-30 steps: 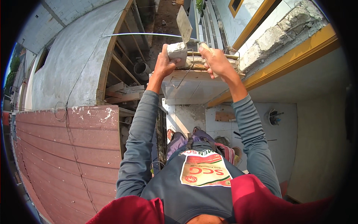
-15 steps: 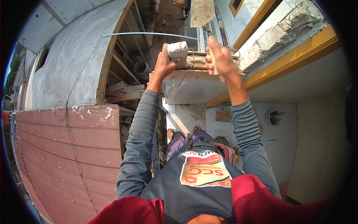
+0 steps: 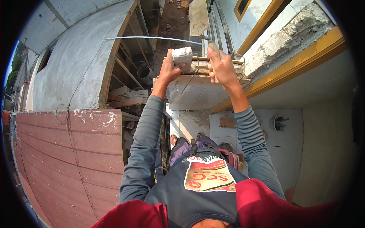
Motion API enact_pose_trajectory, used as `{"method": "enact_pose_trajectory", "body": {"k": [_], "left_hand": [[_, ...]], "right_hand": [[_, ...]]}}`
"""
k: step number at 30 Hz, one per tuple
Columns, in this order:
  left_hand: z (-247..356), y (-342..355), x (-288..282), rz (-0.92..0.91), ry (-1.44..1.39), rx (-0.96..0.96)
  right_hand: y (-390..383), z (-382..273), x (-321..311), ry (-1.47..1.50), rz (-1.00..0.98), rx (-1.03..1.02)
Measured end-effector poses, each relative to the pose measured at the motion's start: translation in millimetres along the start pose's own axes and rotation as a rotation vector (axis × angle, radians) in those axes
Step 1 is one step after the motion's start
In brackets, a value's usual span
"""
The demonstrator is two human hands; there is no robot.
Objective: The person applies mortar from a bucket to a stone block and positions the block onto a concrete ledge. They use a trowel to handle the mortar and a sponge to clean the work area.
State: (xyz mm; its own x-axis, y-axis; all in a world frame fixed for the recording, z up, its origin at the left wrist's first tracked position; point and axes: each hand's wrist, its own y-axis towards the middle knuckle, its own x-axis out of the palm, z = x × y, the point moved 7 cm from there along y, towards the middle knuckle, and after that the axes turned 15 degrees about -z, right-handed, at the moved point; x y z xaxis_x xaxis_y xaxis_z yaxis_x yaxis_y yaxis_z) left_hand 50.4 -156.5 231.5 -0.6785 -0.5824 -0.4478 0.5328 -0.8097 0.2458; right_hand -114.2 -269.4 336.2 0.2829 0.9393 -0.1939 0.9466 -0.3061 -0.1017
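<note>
My left hand is wrapped round a pale grey block piece with a rough top. It is over the left end of a narrow ledge edged with wooden boards. To its right, my right hand is closed on the wooden handle of a trowel. The trowel's wide, flat, stained blade points away from me, beyond the ledge. Bent wire clamps straddle the boards between and beside my hands.
A broken-topped masonry wall with a yellow-brown frame runs along the right. Beyond my hands lies a thin pale rod. Red-brown roofing fills the lower left. A white bucket with tools stands on the tiled floor below.
My right hand has moved a little left and down with the trowel, and its blade now lies further left. The left hand and block have shifted slightly down.
</note>
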Motion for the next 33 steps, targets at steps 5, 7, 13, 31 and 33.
{"method": "enact_pose_trajectory", "body": {"k": [5, 7, 13, 31, 33], "left_hand": [[-1, 2, 3, -0.019, -0.041, 0.013], [1, 0, 1, -0.008, -0.049, 0.009], [7, 0, 3, 0.002, -0.036, 0.036], [8, -3, 0, 0.024, 0.0, 0.003], [6, -1, 2, -0.009, -0.046, 0.007]], "right_hand": [[-3, -11, 3, -0.378, 0.286, -0.409], [11, 6, 3, -0.547, 0.113, -0.088], [2, -30, -9, -0.078, 0.17, -0.226], [-13, -18, 4, -0.074, 0.12, -0.113], [-21, -13, 6, -0.082, 0.188, -0.339]]}}
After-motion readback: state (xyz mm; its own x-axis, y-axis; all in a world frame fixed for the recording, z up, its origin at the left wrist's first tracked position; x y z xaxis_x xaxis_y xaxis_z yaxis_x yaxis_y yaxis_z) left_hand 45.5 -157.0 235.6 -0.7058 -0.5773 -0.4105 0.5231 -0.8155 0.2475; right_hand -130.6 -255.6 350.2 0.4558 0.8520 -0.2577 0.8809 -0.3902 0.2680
